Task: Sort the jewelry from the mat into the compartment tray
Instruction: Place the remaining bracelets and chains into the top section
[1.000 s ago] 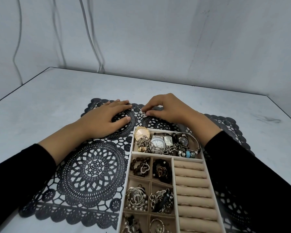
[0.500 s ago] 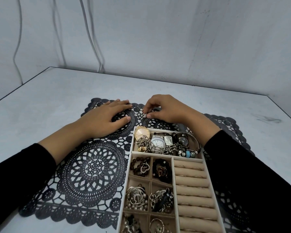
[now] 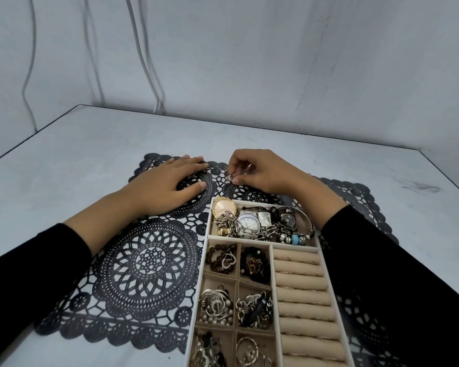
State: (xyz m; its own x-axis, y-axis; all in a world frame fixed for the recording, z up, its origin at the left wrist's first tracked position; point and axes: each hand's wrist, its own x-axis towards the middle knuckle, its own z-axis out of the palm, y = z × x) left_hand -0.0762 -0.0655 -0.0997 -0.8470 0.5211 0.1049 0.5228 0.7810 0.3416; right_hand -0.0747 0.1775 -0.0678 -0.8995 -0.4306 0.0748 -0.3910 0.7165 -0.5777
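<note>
The right hand (image 3: 260, 176) pinches a small silver piece (image 3: 229, 178) between thumb and fingertips, just above the black lace mat (image 3: 149, 263) and just beyond the far edge of the compartment tray (image 3: 204, 260). The piece is too small to tell what kind it is. The left hand (image 3: 167, 185) lies flat with fingers straight, pressing the mat onto the grey worktop (image 3: 64, 154) and holding nothing. The grip looks slight, so the piece could slip on its way to the tray and drop into the mat's open lacework, where a prong or hook might catch in the holes. The far compartment is heaped with watches (image 3: 249, 223) and chains, so a careless drop there could tangle it among the links. If the left hand lifts early, a snagged piece could drag the mat up and nudge the tray.
</note>
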